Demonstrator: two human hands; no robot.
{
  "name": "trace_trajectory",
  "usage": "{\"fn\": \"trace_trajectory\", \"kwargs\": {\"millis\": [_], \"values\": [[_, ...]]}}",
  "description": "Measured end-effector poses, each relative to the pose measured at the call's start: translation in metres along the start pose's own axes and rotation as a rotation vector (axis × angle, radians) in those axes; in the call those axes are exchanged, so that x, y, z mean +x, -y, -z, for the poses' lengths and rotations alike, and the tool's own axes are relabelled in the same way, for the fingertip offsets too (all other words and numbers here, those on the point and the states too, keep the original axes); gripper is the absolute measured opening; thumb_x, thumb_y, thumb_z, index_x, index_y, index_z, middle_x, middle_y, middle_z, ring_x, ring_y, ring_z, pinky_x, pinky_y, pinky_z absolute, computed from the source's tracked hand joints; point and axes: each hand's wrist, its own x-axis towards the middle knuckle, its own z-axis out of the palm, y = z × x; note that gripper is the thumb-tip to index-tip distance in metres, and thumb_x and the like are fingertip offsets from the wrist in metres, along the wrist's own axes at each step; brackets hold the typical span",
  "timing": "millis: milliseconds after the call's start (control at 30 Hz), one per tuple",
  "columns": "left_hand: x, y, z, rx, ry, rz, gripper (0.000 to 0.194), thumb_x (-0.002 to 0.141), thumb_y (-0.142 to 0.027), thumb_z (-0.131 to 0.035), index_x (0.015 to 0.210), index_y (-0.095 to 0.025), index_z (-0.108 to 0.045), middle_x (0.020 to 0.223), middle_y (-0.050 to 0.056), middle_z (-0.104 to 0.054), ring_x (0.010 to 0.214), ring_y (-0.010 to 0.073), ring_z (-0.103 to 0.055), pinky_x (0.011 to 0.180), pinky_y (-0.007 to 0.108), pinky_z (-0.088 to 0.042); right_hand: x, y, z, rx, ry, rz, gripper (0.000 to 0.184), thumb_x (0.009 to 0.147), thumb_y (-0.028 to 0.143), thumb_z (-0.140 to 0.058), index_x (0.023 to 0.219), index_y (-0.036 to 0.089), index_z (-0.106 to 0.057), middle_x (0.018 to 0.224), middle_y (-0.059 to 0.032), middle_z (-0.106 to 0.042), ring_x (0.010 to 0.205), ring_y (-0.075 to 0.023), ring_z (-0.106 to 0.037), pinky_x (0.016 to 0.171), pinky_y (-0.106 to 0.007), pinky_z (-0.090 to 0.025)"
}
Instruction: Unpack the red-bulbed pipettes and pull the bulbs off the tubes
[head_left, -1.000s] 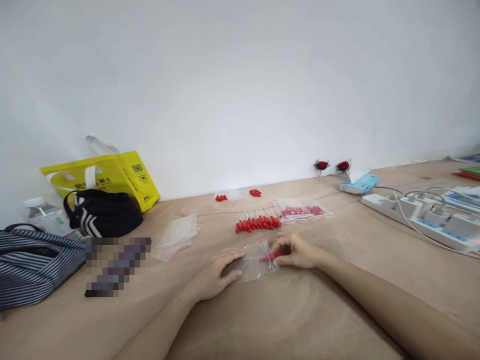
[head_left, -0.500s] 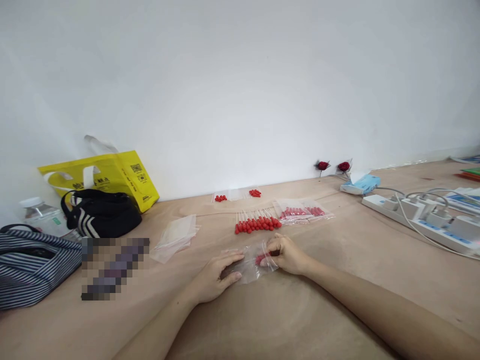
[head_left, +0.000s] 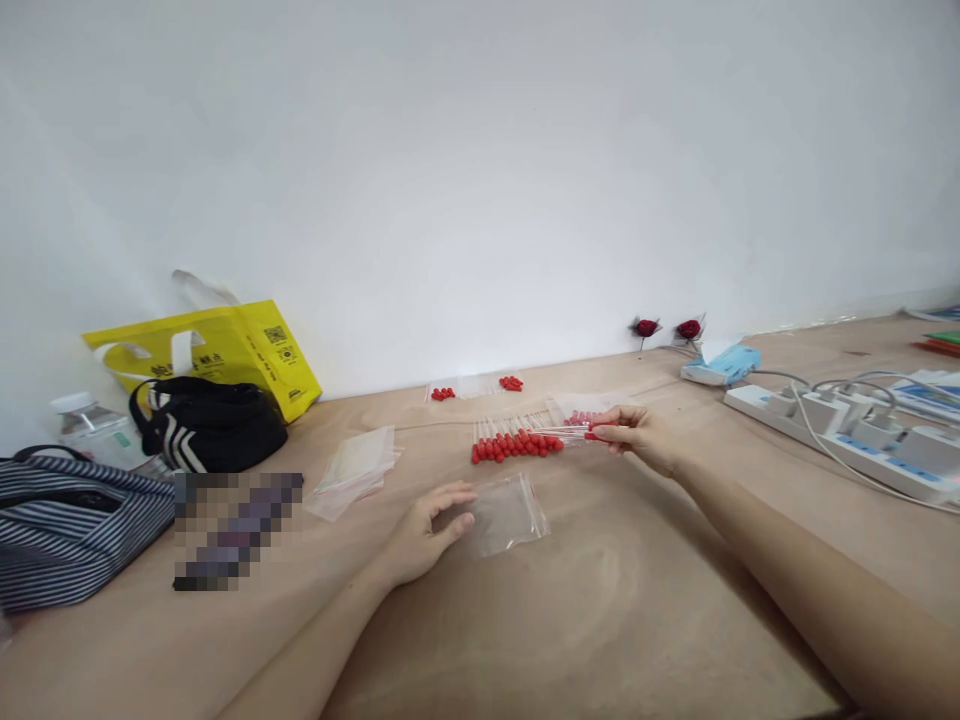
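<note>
My right hand (head_left: 626,438) is closed on several thin white sticks with red heads, held sideways with the pale stems pointing left. Below it and to the left, a clear zip bag (head_left: 510,515) lies flat on the table with nothing visible inside. At the bag's left edge rests my left hand (head_left: 429,533), its fingers apart and holding nothing; whether the fingertips touch the bag I cannot tell. A row of red-headed sticks (head_left: 514,445) is spread just beyond the bag, heads toward me. Partly behind my right hand lies a filled clear bag (head_left: 581,410) of red-headed sticks.
A stack of clear bags (head_left: 352,470) lies left of my left hand. Near the wall are two small red clusters (head_left: 442,394) on clear plastic. A power strip (head_left: 840,440) with cables and a tissue pack (head_left: 720,365) sit right; a yellow bag (head_left: 225,345) and black pouch (head_left: 217,425) left.
My right hand has left the mouth of the zip bag and moved up and right, carrying the red-headed sticks out of it. My left hand has shifted slightly left, fingers looser.
</note>
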Motion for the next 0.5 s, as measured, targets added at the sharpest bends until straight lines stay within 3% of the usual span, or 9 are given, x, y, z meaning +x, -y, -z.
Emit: {"fn": "trace_trajectory", "kwargs": {"millis": [100,200,267,400,500], "values": [[0.010,-0.015,-0.013,-0.144,-0.183,0.086,0.029,0.076,-0.039,-0.052,0.089,-0.017,-0.065,0.101,0.007,-0.065,0.097,0.0217,-0.056,0.092,0.038,-0.040,-0.014,-0.001,-0.045,0.167,-0.094,-0.002,0.038,0.052,0.044,-0.073,0.074,0.016,-0.061,0.060,0.0008,-0.062,0.045,-0.0085,-0.054,0.045,-0.022,-0.046],[0.021,-0.034,-0.032,-0.471,-0.175,0.241,0.031,0.073,-0.039,-0.058,0.092,-0.014,-0.063,0.095,0.007,-0.066,0.087,0.0203,-0.060,0.082,0.035,-0.047,-0.037,-0.001,-0.095,0.222,-0.038,-0.037,0.040,0.051,0.048,-0.072,0.071,0.015,-0.060,0.058,-0.0004,-0.062,0.045,-0.0103,-0.055,0.044,-0.023,-0.047],[0.027,-0.043,-0.044,-0.736,-0.174,0.294,0.028,0.073,-0.037,-0.059,0.086,-0.013,-0.062,0.091,0.007,-0.067,0.084,0.0183,-0.061,0.079,0.032,-0.049,-0.050,-0.001,-0.116,0.244,0.001,-0.041,0.041,0.053,0.049,-0.071,0.071,0.014,-0.059,0.058,-0.0008,-0.062,0.045,-0.0103,-0.055,0.043,-0.023,-0.047],[0.035,-0.047,-0.057,-1.020,-0.268,0.422,0.014,0.074,-0.027,-0.060,0.076,-0.014,-0.059,0.080,0.006,-0.067,0.074,0.0141,-0.063,0.071,0.026,-0.051,-0.058,-0.003,-0.127,0.260,0.070,-0.035,0.042,0.052,0.048,-0.072,0.073,0.014,-0.059,0.056,0.0003,-0.061,0.046,-0.0102,-0.055,0.045,-0.023,-0.048],[0.044,-0.039,-0.044,-0.850,-0.255,0.461,0.012,0.079,-0.025,-0.053,0.075,-0.014,-0.057,0.079,0.005,-0.067,0.071,0.0113,-0.063,0.070,0.023,-0.051,-0.053,-0.006,-0.123,0.235,0.139,-0.049,0.043,0.054,0.049,-0.070,0.077,0.014,-0.060,0.060,0.0003,-0.061,0.045,-0.0092,-0.053,0.044,-0.023,-0.046]]}}
